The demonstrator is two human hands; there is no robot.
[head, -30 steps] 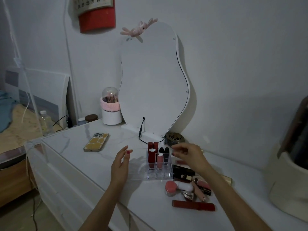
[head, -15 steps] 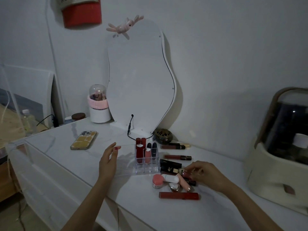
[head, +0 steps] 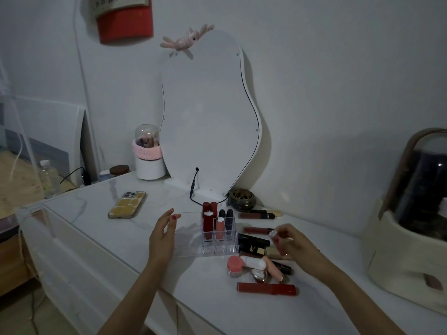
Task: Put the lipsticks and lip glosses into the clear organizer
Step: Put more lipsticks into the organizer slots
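On the white marble table, your left hand [head: 161,234] is steadying the clear acrylic organizer [head: 219,234] (five tubes already standing inside) with straight fingers, while your right hand [head: 294,243] is pinching a small pink-capped lip gloss [head: 275,238]; roughly ten pieces are waiting alongside.

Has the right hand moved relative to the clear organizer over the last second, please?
Yes. The right hand was above the clear organizer beside the upright tubes; it now sits lower, to the organizer's right, over the loose lipsticks, pinching a small item.
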